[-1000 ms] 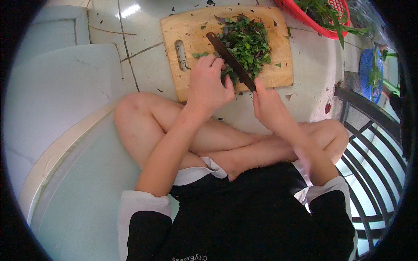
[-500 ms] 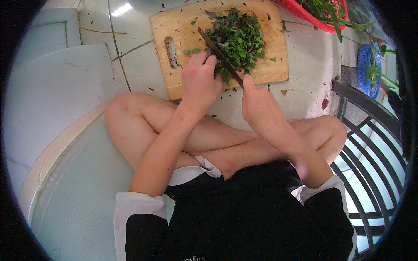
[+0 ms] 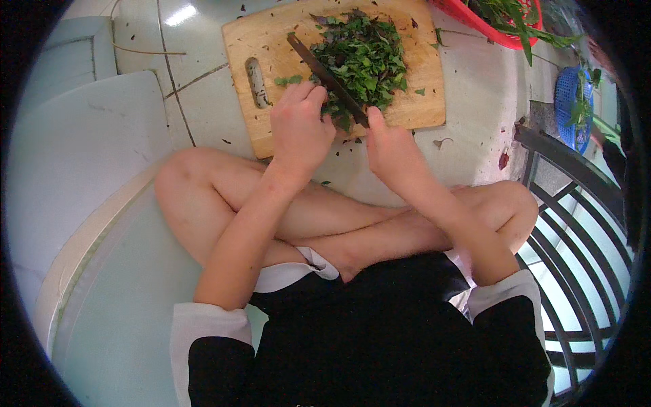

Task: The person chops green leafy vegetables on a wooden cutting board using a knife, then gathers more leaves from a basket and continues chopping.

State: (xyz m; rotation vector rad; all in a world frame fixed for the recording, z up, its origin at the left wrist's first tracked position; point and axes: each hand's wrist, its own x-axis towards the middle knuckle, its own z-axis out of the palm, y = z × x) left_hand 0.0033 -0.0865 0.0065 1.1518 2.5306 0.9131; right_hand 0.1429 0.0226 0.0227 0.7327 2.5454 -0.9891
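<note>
While a black shirt (image 3: 393, 332) is filling the near part of the view, the frame is cutting off its lower end. Just beyond, two bare legs (image 3: 346, 210) are crossing on the tiled floor (image 3: 203, 115), and both forearms (image 3: 241, 237) are reaching over them. The right hand (image 3: 400, 152) is closing around the knife (image 3: 328, 80), hiding its handle; the dark blade is slanting up and to the left. The left hand (image 3: 300, 125) is curling just beside the blade, over the near-left edge of the greens (image 3: 369, 57); its own back is covering its fingertips, so I cannot tell how tightly it is gripping. The greens are lying chopped in a loose heap on the board (image 3: 420, 112), mostly right of the blade. The board's far edge is running partly out of view. On the right, a dark railing (image 3: 576, 159) is curving past the knee. Farther off, a blue basket (image 3: 564, 102) is holding leafy stalks (image 3: 582, 112), and a red basket (image 3: 495, 34), cut off at the top, is holding long leaves (image 3: 522, 24) that are hanging over its rim. Beside it, what is perhaps clear plastic (image 3: 566, 17) is blurring into the border.
</note>
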